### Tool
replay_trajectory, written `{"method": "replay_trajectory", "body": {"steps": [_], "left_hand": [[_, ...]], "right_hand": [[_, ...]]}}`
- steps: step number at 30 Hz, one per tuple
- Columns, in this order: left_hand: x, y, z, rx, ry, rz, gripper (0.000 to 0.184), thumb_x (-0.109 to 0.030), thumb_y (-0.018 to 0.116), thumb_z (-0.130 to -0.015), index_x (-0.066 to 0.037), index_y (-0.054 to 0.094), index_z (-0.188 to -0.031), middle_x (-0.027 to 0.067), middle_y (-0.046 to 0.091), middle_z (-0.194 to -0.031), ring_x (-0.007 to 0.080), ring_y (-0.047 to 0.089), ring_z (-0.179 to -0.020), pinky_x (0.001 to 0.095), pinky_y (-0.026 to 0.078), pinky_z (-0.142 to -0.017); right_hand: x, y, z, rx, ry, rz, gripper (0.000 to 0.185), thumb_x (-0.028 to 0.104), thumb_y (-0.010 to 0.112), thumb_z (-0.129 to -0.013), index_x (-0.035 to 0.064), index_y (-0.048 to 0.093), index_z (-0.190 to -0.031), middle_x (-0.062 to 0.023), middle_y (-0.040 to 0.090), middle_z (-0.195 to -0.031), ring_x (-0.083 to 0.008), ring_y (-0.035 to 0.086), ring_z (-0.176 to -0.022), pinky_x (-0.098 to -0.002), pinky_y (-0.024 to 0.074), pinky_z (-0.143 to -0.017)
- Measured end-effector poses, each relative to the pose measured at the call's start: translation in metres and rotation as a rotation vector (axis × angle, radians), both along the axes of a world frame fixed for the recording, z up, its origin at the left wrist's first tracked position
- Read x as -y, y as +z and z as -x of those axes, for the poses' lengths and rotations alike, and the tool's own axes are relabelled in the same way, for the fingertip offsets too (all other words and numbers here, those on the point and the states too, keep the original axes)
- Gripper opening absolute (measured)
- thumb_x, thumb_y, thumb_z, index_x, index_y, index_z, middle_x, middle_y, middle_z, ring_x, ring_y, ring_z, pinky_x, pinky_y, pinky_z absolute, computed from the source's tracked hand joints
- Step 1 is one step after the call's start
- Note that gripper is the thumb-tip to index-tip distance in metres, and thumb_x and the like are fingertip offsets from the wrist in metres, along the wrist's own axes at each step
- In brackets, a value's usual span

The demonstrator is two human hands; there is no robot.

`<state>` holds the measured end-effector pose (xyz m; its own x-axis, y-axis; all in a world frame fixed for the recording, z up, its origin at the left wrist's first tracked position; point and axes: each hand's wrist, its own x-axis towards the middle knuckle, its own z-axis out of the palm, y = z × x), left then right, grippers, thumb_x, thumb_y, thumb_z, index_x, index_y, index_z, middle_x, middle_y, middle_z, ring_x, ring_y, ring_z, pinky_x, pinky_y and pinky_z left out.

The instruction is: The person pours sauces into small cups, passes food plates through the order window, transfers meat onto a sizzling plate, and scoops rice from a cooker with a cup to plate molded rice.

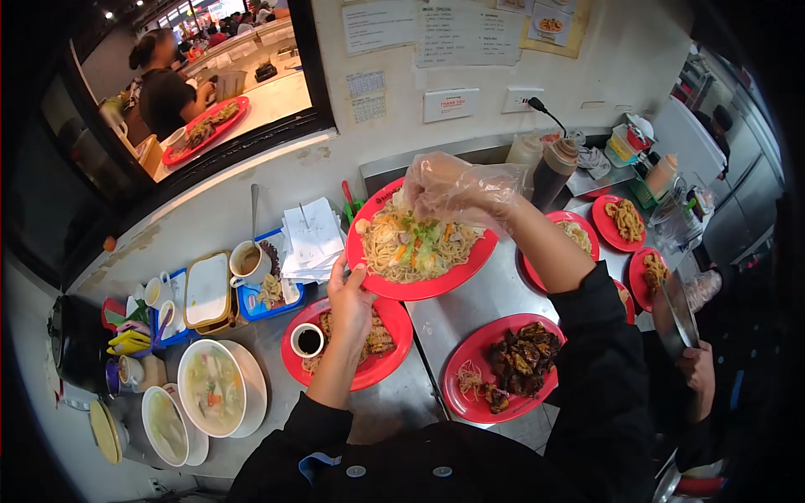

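My left hand (347,303) grips the near left rim of a red oval plate (475,267), thumb on top, and holds it raised above the counter. Noodles (409,258) with shredded vegetables and chopped greens cover this plate. Over its far side is my right hand (449,191) in a clear plastic glove, fingers bunched and pointing down at the topping. What those fingers hold, if anything, is hidden. Below my left forearm rests a red plate (404,335) of grilled meat with a cup of dark sauce (309,339).
Dark glazed meat (524,360) sits on another red plate at right. Soup bowls (212,388) stand at left, near paper slips (312,239) and blue trays. Squeeze bottles (556,172) line the wall. At far right a co-worker's hand (698,377) holds a metal blade-like tool.
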<state>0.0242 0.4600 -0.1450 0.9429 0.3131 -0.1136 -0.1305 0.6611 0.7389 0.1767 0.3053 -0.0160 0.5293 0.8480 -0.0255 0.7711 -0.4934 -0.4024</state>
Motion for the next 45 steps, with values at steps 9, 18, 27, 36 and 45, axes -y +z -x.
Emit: {"method": "replay_trajectory", "body": {"steps": [9, 18, 27, 36, 45], "left_hand": [[-0.028, 0.013, 0.024, 0.023, 0.035, 0.007, 0.038, -0.003, 0.046, -0.086, -0.003, 0.037, -0.123, 0.0146, 0.054, -0.109, 0.0219, 0.057, -0.096, 0.0398, 0.051, -0.078], [-0.116, 0.073, 0.057, 0.087, 0.159, -0.075, 0.039, -0.002, 0.044, -0.083, 0.004, 0.039, -0.121, 0.0159, 0.053, -0.114, 0.0238, 0.055, -0.101, 0.0373, 0.05, -0.082], [-0.227, 0.138, 0.047, 0.209, 0.391, -0.173, 0.036, -0.005, 0.047, -0.083, 0.005, 0.042, -0.118, 0.0192, 0.051, -0.115, 0.0281, 0.052, -0.106, 0.0403, 0.044, -0.091], [-0.278, 0.146, -0.083, 0.326, 0.505, -0.205, 0.031, 0.004, 0.045, -0.077, 0.003, 0.044, -0.107, 0.0165, 0.054, -0.101, 0.0295, 0.059, -0.092, 0.0467, 0.055, -0.071], [-0.317, 0.138, -0.166, -0.006, 0.006, -0.603, 0.03, -0.024, 0.052, -0.086, -0.001, 0.047, -0.105, 0.0149, 0.057, -0.099, 0.0244, 0.06, -0.086, 0.0364, 0.052, -0.075]], "right_hand": [[0.013, -0.009, -0.019, -0.299, -0.044, -0.528, 0.017, 0.012, 0.056, -0.068, -0.0017, 0.061, -0.077, -0.0091, 0.06, -0.071, -0.0153, 0.056, -0.063, -0.029, 0.0449, -0.058], [-0.029, 0.051, 0.022, -0.509, 0.144, -0.798, 0.036, 0.018, 0.054, -0.079, 0.0022, 0.057, -0.11, -0.0093, 0.059, -0.104, -0.0138, 0.056, -0.077, -0.0298, 0.0467, -0.069], [-0.123, 0.024, -0.033, -0.55, -0.057, -0.719, 0.025, 0.017, 0.053, -0.085, -0.0002, 0.057, -0.104, -0.0104, 0.062, -0.088, -0.0146, 0.059, -0.07, -0.0263, 0.0492, -0.062], [-0.28, 0.009, 0.0, -1.152, 0.119, -1.351, 0.027, 0.018, 0.049, -0.088, -0.002, 0.047, -0.106, -0.0169, 0.056, -0.103, -0.026, 0.059, -0.092, -0.0359, 0.0521, -0.074], [-0.305, -0.023, -0.112, -0.982, -0.098, -1.529, 0.008, 0.009, 0.049, -0.084, 0.0068, 0.044, -0.09, -0.0062, 0.048, -0.082, -0.0134, 0.052, -0.068, -0.0293, 0.0496, -0.056]]}}
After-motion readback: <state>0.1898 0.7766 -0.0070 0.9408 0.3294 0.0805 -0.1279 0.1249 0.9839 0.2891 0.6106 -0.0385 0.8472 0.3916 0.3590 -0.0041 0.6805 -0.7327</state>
